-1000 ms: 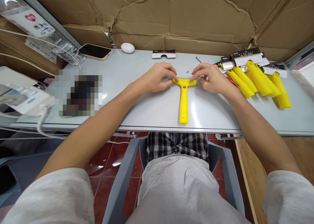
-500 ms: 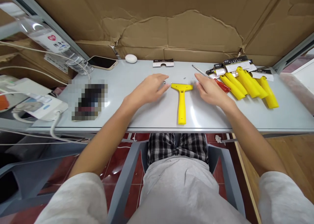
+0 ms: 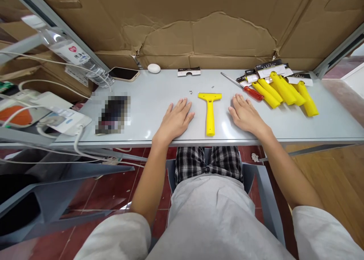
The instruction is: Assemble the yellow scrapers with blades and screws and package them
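A yellow scraper [image 3: 210, 115] lies on the grey table with its wide head away from me and its handle toward me. My left hand [image 3: 176, 119] rests palm down to the left of it, fingers spread. On its other side, my right hand [image 3: 245, 114] is flat on the tabletop, also holding nothing. Tiny metal screws [image 3: 190, 92] lie beyond my left fingertips, and more small screws [image 3: 212, 87] sit just past the scraper head. A screwdriver [image 3: 253, 93] with a red handle lies beyond my right hand, its shaft pointing to the back left.
Several yellow handles [image 3: 284, 89] with black-and-white cards lie at the right. Another card [image 3: 189, 71], a white oval object [image 3: 154, 68] and a phone [image 3: 124, 74] line the back. Left are a blurred dark item [image 3: 113, 114], a water bottle [image 3: 76, 57] and white cables [image 3: 78, 138].
Both hands have come down from beside the scraper head, nearer to me, and now lie flat on the table. The scraper stays in place; the view has shifted slightly.
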`<state>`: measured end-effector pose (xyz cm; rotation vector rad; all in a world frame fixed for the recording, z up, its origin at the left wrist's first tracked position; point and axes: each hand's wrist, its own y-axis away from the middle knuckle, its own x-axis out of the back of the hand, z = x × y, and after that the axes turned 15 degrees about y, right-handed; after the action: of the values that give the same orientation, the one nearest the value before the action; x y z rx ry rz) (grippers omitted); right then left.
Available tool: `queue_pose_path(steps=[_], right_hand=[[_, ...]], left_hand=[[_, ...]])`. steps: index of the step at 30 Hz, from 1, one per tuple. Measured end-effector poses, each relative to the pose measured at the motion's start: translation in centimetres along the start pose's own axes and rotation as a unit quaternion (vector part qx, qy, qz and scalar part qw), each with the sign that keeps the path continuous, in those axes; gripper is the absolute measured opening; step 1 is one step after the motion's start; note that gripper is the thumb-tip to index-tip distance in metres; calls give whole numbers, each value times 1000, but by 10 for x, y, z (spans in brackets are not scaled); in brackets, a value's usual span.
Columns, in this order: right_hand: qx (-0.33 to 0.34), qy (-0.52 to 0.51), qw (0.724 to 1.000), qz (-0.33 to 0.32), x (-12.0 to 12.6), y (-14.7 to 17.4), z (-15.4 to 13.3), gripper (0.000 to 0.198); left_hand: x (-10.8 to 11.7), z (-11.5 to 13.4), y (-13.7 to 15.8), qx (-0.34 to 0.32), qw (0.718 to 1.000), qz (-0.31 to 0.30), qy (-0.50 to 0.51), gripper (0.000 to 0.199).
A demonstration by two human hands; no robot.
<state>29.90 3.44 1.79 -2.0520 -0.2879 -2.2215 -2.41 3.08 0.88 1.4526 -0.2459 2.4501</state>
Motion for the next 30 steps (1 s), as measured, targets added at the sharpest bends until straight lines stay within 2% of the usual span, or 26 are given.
queue_pose_path(steps=[5,11,30], right_hand=[[-5,15,1000,-3,-2,-3,-8,91],[16,32,999,-28,2,3,-5,91],[20,43,999,-26,-4,0,0,94]], left_hand=[[-1,-1,1,-3,1000,20,21,71],[0,0,3,-10,999,33,30,66],[1,2,4,-14,999,20,28,71]])
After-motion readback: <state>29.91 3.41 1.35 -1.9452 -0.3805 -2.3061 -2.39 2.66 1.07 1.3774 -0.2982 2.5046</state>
